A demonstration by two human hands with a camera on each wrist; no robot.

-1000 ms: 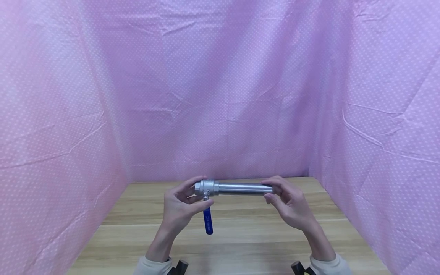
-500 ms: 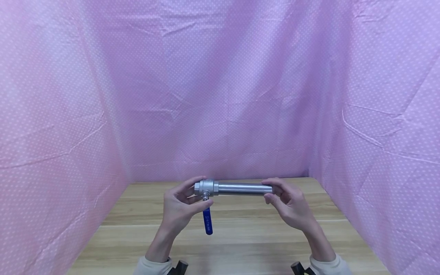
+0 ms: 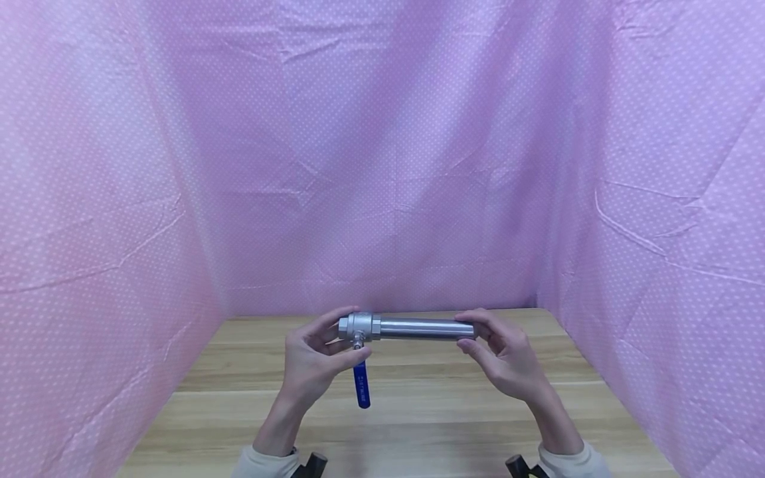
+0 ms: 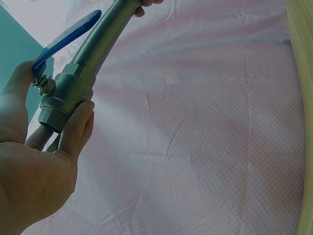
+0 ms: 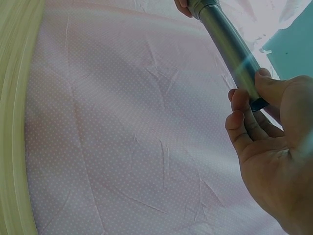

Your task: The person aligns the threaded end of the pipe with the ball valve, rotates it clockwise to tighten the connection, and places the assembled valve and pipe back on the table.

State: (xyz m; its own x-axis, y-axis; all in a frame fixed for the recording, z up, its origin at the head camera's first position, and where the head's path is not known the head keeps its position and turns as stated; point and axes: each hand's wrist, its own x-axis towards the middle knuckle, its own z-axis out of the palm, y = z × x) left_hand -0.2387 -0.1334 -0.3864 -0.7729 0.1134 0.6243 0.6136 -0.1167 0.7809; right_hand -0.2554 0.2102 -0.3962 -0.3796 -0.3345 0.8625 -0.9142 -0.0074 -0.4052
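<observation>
A steel ball valve (image 3: 361, 326) with a blue lever handle (image 3: 361, 385) is joined to a straight, shiny metal pipe (image 3: 424, 328). Both hang level above the table in the head view. My left hand (image 3: 313, 355) grips the valve body, its fingers behind and its thumb near the base of the lever. At the other end, my right hand (image 3: 505, 355) pinches the pipe between thumb and fingers. The left wrist view shows the valve (image 4: 68, 93) with raised lettering and the lever pointing along the pipe. In the right wrist view the pipe's open end (image 5: 258, 104) lies between thumb and fingers.
A light wood table (image 3: 418, 425) lies below the hands. Pink dotted cloth (image 3: 382, 166) hangs at the back and on both sides. Dark wrist mounts (image 3: 313, 465) show at the bottom near the pale sleeves (image 3: 265, 463).
The right thumb has shifted very slightly left along the pipe's end. The valve, pipe and left hand look almost still.
</observation>
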